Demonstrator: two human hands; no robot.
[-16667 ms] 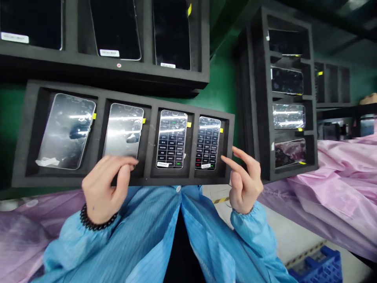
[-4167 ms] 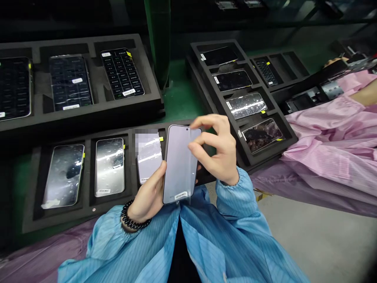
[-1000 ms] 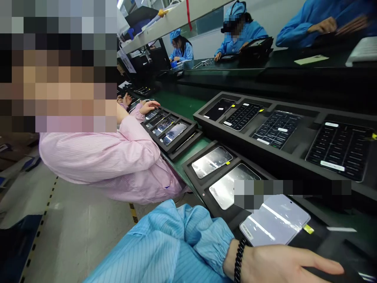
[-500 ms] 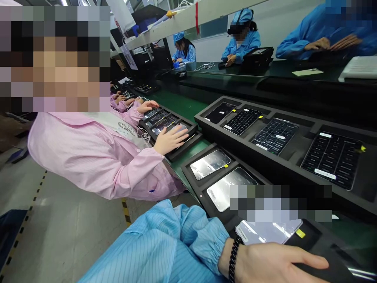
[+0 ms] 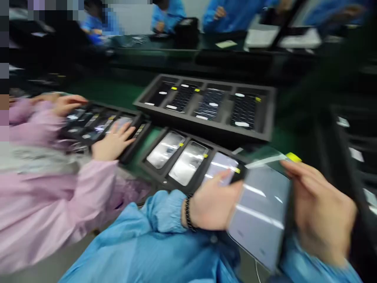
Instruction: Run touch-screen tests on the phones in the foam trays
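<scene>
Green bench (image 5: 150,142) behind. At near right, your left hand (image 5: 216,204) grips the phone (image 5: 259,216) by its left edge, long axis near to far; your right hand (image 5: 324,208) pinches clear film (image 5: 266,159) above its far-right corner.

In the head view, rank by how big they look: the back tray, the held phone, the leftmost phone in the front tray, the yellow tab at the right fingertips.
1. Back tray
2. Held phone, helped by nearness; true sizes unsure
3. Leftmost phone in the front tray
4. Yellow tab
</scene>
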